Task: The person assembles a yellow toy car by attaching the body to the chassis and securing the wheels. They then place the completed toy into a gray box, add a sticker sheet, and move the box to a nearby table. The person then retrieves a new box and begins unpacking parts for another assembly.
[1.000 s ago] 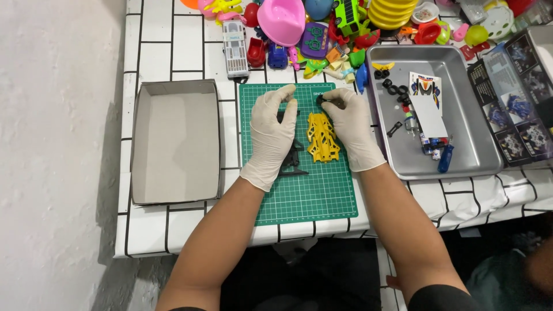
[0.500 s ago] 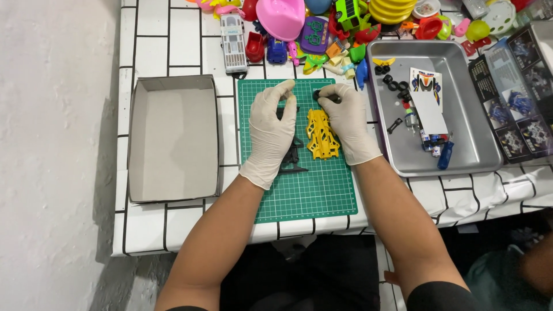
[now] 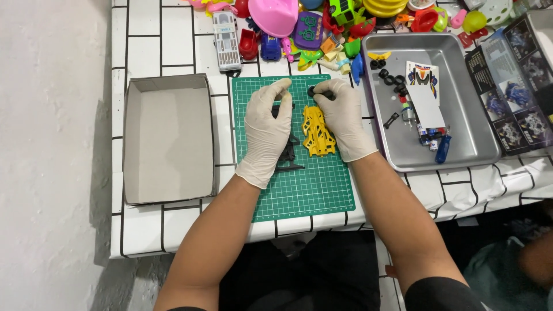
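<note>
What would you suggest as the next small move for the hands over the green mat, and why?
Probably bring the small black part, pinched in the right hand, down to the yellow chassis on the green cutting mat. The left hand rests on a black piece beside it, and the chassis lies free between both hands.

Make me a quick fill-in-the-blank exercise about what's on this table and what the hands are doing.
1. Both hands, left hand and right hand, wear white ____.
2. The yellow toy car chassis lies on a ____ cutting mat.
3. The blue-handled screwdriver lies inside the metal ____.
4. The shallow cardboard box sits to the ____ of the mat.

Missing words: gloves; green; tray; left
</note>
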